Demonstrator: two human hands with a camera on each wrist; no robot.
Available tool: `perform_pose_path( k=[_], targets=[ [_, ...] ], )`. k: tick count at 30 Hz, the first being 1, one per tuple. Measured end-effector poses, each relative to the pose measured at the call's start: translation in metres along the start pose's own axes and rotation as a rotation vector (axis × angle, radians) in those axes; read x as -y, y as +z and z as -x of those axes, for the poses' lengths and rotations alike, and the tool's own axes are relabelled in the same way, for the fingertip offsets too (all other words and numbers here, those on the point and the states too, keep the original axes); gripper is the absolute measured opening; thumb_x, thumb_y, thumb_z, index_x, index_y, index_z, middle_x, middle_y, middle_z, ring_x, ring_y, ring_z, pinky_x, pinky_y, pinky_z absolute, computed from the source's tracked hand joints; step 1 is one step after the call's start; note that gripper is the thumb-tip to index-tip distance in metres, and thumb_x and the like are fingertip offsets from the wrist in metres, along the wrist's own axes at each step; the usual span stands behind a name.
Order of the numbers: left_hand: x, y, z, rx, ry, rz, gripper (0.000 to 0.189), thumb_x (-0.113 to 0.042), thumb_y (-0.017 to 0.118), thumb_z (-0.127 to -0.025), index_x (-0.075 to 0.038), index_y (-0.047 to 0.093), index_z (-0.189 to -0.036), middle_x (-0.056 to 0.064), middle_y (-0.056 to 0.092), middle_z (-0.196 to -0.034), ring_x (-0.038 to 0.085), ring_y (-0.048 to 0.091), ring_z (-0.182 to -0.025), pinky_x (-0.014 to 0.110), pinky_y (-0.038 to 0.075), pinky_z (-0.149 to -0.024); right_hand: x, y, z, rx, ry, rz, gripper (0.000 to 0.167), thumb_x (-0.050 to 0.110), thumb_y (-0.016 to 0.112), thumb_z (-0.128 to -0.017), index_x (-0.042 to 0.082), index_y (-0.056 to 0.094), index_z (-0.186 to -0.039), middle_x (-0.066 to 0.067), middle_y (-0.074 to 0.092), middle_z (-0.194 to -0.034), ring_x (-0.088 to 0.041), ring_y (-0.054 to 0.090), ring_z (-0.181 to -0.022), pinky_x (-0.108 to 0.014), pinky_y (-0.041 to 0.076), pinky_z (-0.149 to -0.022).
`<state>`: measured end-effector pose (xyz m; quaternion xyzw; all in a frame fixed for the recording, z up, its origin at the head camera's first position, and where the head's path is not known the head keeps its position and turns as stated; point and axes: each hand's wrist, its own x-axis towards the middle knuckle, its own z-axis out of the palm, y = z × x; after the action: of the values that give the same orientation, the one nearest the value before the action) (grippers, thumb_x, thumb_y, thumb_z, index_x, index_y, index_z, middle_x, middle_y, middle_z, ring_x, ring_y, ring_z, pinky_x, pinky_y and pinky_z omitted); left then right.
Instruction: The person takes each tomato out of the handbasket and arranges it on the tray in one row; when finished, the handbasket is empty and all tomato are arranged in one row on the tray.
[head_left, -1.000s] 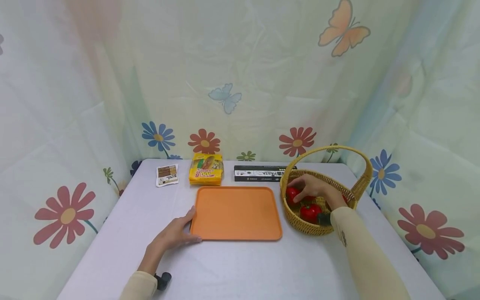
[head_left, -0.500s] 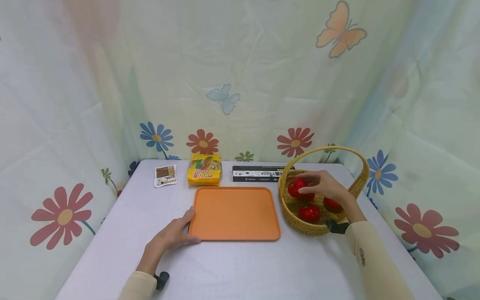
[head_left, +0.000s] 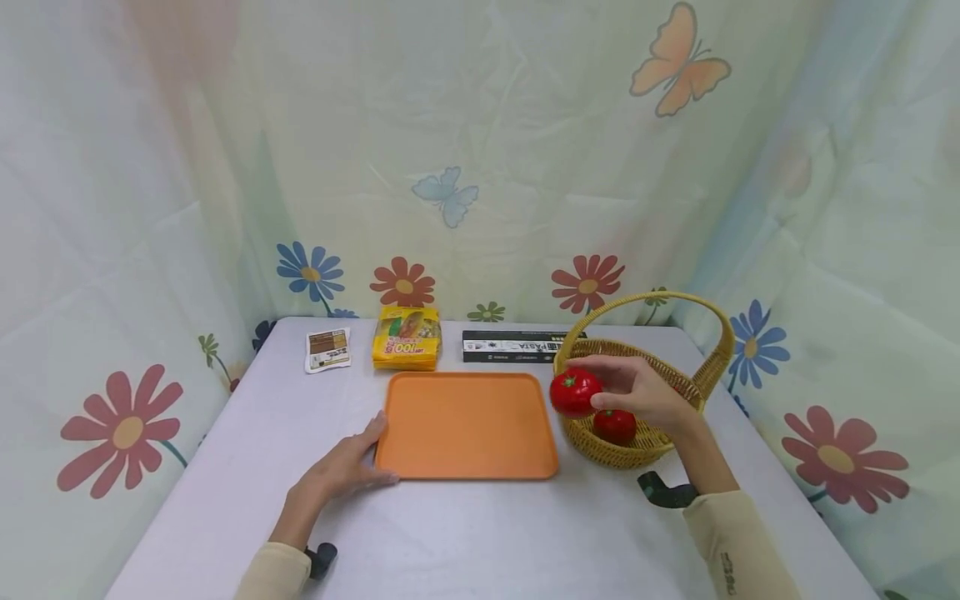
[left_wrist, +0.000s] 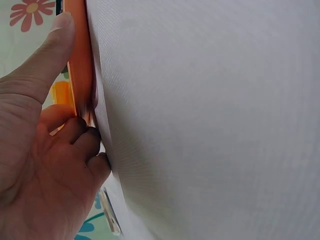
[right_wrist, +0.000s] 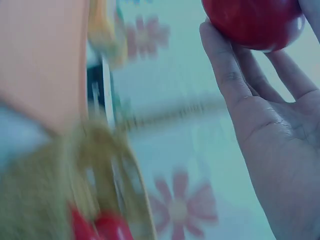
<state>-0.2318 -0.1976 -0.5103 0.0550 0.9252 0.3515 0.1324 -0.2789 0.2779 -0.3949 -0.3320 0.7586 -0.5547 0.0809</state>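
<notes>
My right hand (head_left: 643, 395) pinches a glossy red tomato (head_left: 575, 393) with a green top between fingers and thumb. It holds the tomato over the left rim of a wicker basket (head_left: 617, 455), next to the right edge of an orange tray (head_left: 468, 427). Another tomato (head_left: 615, 427) lies inside the basket, and more red shows behind my hand. In the right wrist view the fingers curve round the held tomato (right_wrist: 255, 22). My left hand (head_left: 337, 468) grips the tray's near left corner, thumb along the rim (left_wrist: 81, 60) and fingers curled at its edge in the left wrist view.
Behind the tray stand a yellow food packet (head_left: 407, 340) and a long black-and-white pasta box (head_left: 510, 347). A small white-and-brown sachet (head_left: 327, 350) lies at the back left. The basket's tall handle (head_left: 723, 346) arches over it. Printed curtains enclose the white table (head_left: 465, 533).
My right hand has lifted the tomato out of the basket and brought it left, over the rim. The left hand stays at the tray's corner.
</notes>
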Motion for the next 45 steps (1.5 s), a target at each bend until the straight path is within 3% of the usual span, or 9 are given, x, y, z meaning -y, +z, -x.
perform_pose_path(
  k=[3, 7, 12, 15, 19, 25, 35, 45],
  targets=[
    [0.001, 0.0, -0.001, -0.002, 0.018, 0.004, 0.116, -0.04, 0.095, -0.083, -0.016, 0.025, -0.173, 0.013, 0.029, -0.176, 0.041, 0.029, -0.161, 0.066, 0.029, -0.127, 0.002, 0.037, -0.019, 0.063, -0.025, -0.092, 0.056, 0.007, 0.074, -0.101, -0.009, 0.054, -0.151, -0.01, 0.067, -0.145, -0.02, 0.07, -0.123, -0.038, 0.065, -0.095],
    [0.003, 0.001, -0.003, -0.004, 0.037, 0.005, 0.115, -0.039, 0.095, -0.082, -0.015, 0.027, -0.172, 0.012, 0.029, -0.177, 0.039, 0.028, -0.162, 0.064, 0.028, -0.128, -0.005, 0.086, -0.05, 0.079, 0.046, -0.137, 0.057, 0.016, 0.077, -0.102, -0.005, 0.057, -0.151, -0.012, 0.07, -0.142, -0.029, 0.071, -0.123, -0.039, 0.064, -0.097],
    [0.003, 0.003, -0.004, -0.004, 0.029, 0.016, 0.114, -0.039, 0.095, -0.082, -0.016, 0.029, -0.172, 0.01, 0.031, -0.176, 0.039, 0.028, -0.162, 0.064, 0.029, -0.128, -0.033, 0.139, -0.085, -0.01, 0.141, -0.184, 0.055, 0.014, 0.08, -0.099, -0.002, 0.06, -0.148, -0.018, 0.067, -0.143, -0.033, 0.065, -0.126, -0.036, 0.063, -0.1],
    [0.003, 0.005, -0.004, -0.002, 0.025, 0.023, 0.113, -0.039, 0.096, -0.082, -0.017, 0.03, -0.171, 0.009, 0.032, -0.176, 0.038, 0.028, -0.163, 0.065, 0.03, -0.128, -0.052, 0.165, -0.099, -0.094, 0.217, -0.196, 0.059, 0.016, 0.083, -0.097, 0.002, 0.059, -0.149, -0.014, 0.065, -0.146, -0.031, 0.063, -0.129, -0.038, 0.061, -0.103],
    [0.002, 0.004, -0.002, 0.002, 0.032, 0.019, 0.113, -0.039, 0.095, -0.082, -0.017, 0.031, -0.171, 0.009, 0.033, -0.176, 0.038, 0.029, -0.162, 0.065, 0.031, -0.127, -0.073, 0.19, -0.115, -0.154, 0.283, -0.101, 0.064, 0.024, 0.085, -0.096, 0.007, 0.06, -0.152, -0.01, 0.065, -0.147, -0.031, 0.061, -0.131, -0.042, 0.06, -0.105],
    [0.002, 0.002, -0.001, 0.001, 0.035, 0.006, 0.113, -0.041, 0.095, -0.082, -0.017, 0.031, -0.171, 0.01, 0.033, -0.176, 0.04, 0.031, -0.161, 0.067, 0.032, -0.125, -0.084, 0.213, -0.133, -0.203, 0.288, 0.029, 0.062, 0.023, 0.088, -0.094, 0.004, 0.063, -0.148, -0.014, 0.065, -0.143, -0.036, 0.059, -0.132, -0.049, 0.058, -0.109],
    [0.006, 0.0, -0.004, -0.001, 0.076, -0.005, 0.112, -0.04, 0.095, -0.082, -0.013, 0.031, -0.171, 0.012, 0.032, -0.176, 0.04, 0.031, -0.161, 0.065, 0.033, -0.126, -0.091, 0.23, -0.144, -0.242, 0.268, 0.037, 0.059, 0.014, 0.089, -0.091, 0.004, 0.065, -0.144, -0.015, 0.065, -0.144, -0.036, 0.059, -0.137, -0.048, 0.053, -0.115],
    [0.004, -0.002, 0.0, -0.015, 0.049, -0.006, 0.112, -0.04, 0.094, -0.083, -0.015, 0.031, -0.171, 0.014, 0.034, -0.175, 0.044, 0.035, -0.159, 0.068, 0.035, -0.124, -0.096, 0.228, -0.149, -0.22, 0.256, 0.027, 0.06, 0.017, 0.088, -0.092, 0.009, 0.063, -0.146, -0.011, 0.064, -0.146, -0.033, 0.058, -0.139, -0.044, 0.054, -0.114]
  ],
)
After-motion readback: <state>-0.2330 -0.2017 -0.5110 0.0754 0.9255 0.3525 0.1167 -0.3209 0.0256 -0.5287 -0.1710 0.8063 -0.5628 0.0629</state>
